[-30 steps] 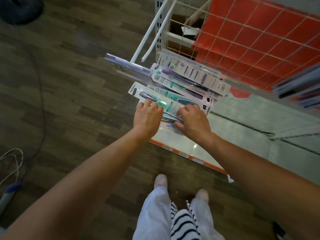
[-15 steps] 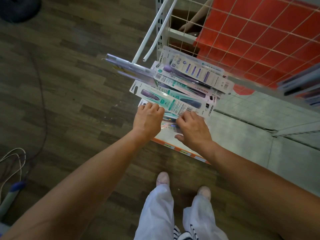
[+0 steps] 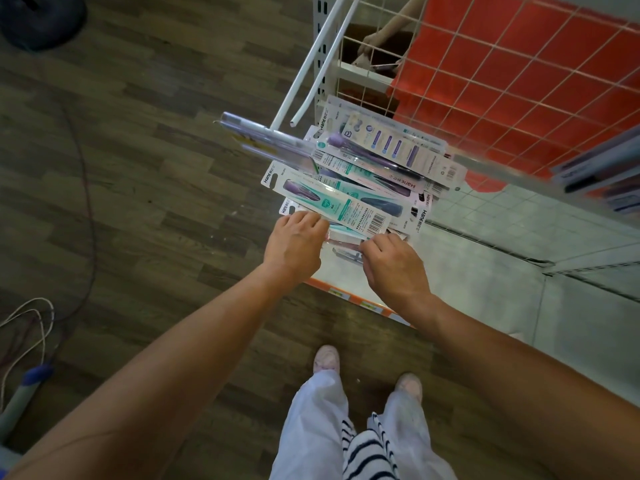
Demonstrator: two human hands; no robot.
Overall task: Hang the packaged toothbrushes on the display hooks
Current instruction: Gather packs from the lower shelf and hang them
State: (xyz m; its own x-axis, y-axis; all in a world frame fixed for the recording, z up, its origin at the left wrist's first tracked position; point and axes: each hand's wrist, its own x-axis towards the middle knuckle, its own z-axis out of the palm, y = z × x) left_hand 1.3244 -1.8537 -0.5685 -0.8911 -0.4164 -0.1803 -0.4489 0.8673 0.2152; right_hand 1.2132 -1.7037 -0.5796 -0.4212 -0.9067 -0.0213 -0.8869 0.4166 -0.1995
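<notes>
Setting: dark wood-look floor [image 3: 156,168], with a low white shelf [image 3: 485,271] at the foot of a wire grid [image 3: 519,74] backed in red.
Left hand [image 3: 294,244]: fingers bent over the near edge of the pile of toothbrush packs [image 3: 367,168]; thumb hidden underneath.
Right hand [image 3: 394,261]: fingers curled, pinching the near end of a clear pack [image 3: 344,252] at the bottom of the pile.
Packs: heaped crosswise on the shelf corner, a teal pack [image 3: 332,202] on top at the front.
Hooks [image 3: 308,64]: two long white rods jut from the grid post above the pile, both bare where they show.
Handling: probably light. The card is stiff and the plastic fronts are slick, so a loose stack may slide.
Hold: best taken one at a time by the card top beside the punched hole, leaving the hole free for the hook tip.
</notes>
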